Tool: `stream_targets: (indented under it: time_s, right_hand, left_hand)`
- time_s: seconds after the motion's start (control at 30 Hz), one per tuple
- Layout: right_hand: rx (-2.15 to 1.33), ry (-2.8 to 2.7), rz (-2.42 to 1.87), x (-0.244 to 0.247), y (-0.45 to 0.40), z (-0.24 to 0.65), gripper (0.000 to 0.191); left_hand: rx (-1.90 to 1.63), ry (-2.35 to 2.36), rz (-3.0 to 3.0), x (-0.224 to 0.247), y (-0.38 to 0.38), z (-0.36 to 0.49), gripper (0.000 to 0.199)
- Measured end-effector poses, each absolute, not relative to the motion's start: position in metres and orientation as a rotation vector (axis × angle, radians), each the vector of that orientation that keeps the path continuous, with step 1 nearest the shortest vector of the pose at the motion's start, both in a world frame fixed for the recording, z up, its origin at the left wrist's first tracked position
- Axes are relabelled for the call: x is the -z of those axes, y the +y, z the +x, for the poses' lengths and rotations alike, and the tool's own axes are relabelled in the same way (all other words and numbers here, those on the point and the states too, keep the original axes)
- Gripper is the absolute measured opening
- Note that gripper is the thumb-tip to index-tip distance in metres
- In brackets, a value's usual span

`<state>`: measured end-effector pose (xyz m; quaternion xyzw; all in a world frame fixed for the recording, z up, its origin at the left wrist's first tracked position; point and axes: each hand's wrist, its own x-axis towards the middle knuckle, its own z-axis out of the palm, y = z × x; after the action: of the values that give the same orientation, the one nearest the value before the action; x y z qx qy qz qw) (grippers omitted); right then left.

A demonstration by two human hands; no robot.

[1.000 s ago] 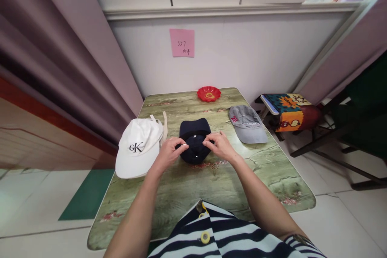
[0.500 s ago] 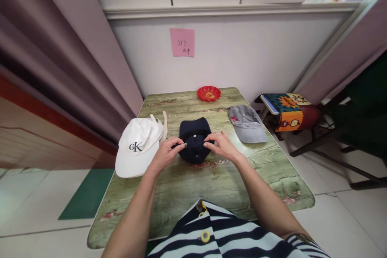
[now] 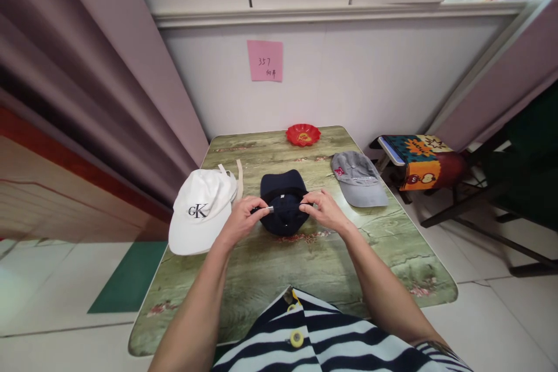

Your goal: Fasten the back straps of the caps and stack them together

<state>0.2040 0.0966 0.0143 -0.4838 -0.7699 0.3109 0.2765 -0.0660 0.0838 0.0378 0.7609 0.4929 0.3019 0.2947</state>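
Note:
A navy cap [image 3: 285, 224] rests on the table in front of me, its brim pointing away and its dark inside partly showing. Between thumb and fingers of my left hand [image 3: 244, 221] is pinched the left part of the cap's back strap, by a small metal buckle [image 3: 269, 209]. On the other side, my right hand [image 3: 326, 210] pinches the right part of the dark strap. A white cap [image 3: 196, 209] with black "CK"-like letters and a loose pale strap lies left of my left hand. Off to the right sits a grey cap [image 3: 360, 180] with a pink mark.
The green wood-patterned table [image 3: 349, 279] carries a red scalloped dish [image 3: 303, 135] near its far edge. A pink note [image 3: 265, 61] is stuck on the wall. Right of the table stands a stool with a colourful cover [image 3: 421, 154]; a purple curtain [image 3: 131, 70] hangs at left.
My right hand has drawn slightly to the right, so my hands are a little farther apart along the strap. The view has shifted slightly; the caps have stayed in place.

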Motion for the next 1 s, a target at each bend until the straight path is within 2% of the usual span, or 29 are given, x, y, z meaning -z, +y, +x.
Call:
stream_targets:
  time_s: [0.13, 0.27, 0.4, 0.57, 0.63, 0.83, 1.0]
  right_hand:
    - [-0.833, -2.056, -1.267, -0.015, 0.096, 0.21, 0.021]
    - [-0.85, -1.916, -1.188, -0.006, 0.102, 0.229, 0.031]
    - [-0.659, -1.924, -1.298, 0.018, 0.11, 0.243, 0.04]
    - [-0.505, -2.126, -1.293, 0.038, 0.118, 0.236, 0.066]
    - [-0.466, -2.178, -1.284, 0.041, 0.12, 0.229, 0.069]
    - [-0.479, -2.187, -1.252, 0.039, 0.122, 0.22, 0.043]
    - [-0.657, -2.09, -1.122, 0.019, 0.118, 0.223, 0.027]
  left_hand:
    - [-0.784, 1.307, 1.925, -0.036, 0.083, -0.07, 0.027]
    - [-0.914, 1.338, 1.751, -0.021, 0.085, -0.087, 0.034]
    - [-0.975, 1.49, 1.771, 0.01, 0.093, -0.101, 0.036]
    - [-0.908, 1.508, 2.084, 0.036, 0.102, -0.101, 0.062]
    - [-0.907, 1.491, 2.155, 0.038, 0.104, -0.099, 0.065]
    - [-0.878, 1.453, 2.156, 0.03, 0.104, -0.098, 0.04]
    - [-0.941, 1.3, 1.987, 0.004, 0.098, -0.094, 0.018]
